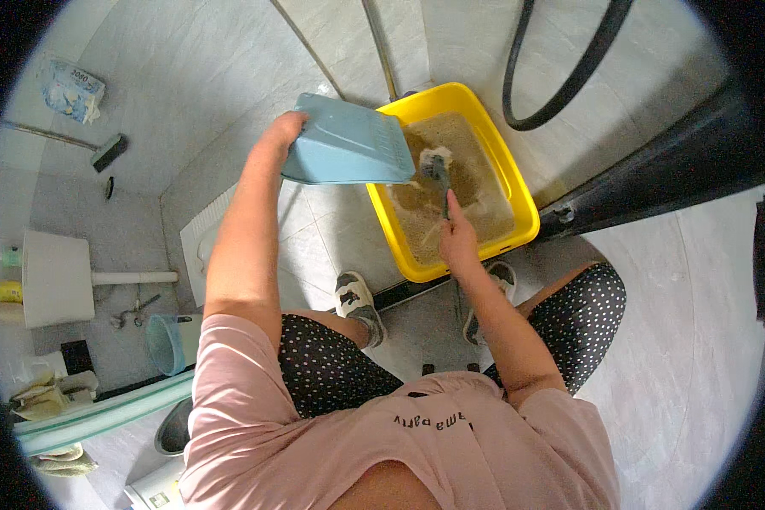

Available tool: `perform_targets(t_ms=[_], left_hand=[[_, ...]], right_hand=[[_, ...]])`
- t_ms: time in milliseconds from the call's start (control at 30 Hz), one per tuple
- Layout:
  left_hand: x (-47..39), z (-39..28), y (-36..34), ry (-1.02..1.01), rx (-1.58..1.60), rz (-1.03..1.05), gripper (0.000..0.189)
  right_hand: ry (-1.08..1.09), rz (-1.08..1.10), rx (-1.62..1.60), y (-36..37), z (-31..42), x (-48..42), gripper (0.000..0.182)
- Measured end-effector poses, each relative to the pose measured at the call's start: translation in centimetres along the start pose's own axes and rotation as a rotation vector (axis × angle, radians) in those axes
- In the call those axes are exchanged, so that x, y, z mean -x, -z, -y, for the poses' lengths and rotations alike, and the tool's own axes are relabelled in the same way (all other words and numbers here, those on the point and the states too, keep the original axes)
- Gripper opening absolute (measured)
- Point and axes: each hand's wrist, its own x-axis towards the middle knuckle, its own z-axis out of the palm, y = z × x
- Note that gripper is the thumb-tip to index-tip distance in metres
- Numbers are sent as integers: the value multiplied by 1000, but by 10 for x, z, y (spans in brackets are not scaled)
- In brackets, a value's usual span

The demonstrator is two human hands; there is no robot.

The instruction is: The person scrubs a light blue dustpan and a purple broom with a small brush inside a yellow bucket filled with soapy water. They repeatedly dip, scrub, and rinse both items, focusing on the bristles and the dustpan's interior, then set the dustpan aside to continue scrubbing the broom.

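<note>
My left hand (288, 131) grips the edge of a pale blue plastic dustpan (350, 143), tilted so that its front lip hangs over the left rim of a yellow plastic tub (524, 210). Grainy grey-brown material (478, 140), like litter, covers the tub's bottom, with darker patches in the middle. My right hand (460, 242) is closed around the dark handle of a small brush (438, 169). The brush head is over the middle of the tub, beside a pale tuft. Whether its bristles touch the material is hard to tell.
Below the tub runs a dark raised sill (398, 294), my shoes (355, 294) near it. A black hose (548, 115) loops down at upper right. Two poles (377, 51) lean behind the tub. Left are a white squat toilet (197, 245), a cistern (57, 279) and a blue bin (166, 344).
</note>
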Motion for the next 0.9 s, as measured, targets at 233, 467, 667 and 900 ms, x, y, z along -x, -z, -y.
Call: perform_targets(t_ms=[233, 467, 667, 900], left_hand=[[28, -48, 14, 423, -159, -128, 59], [55, -39, 26, 456, 33, -43, 55], [59, -26, 18, 403, -2, -114, 55], [88, -43, -17, 296, 114, -86, 58]], right_hand=[[247, -74, 74, 25, 73, 32, 66], [315, -53, 49, 34, 84, 34, 72], [72, 58, 107, 35, 90, 28, 62], [365, 126, 94, 7, 97, 43, 49]])
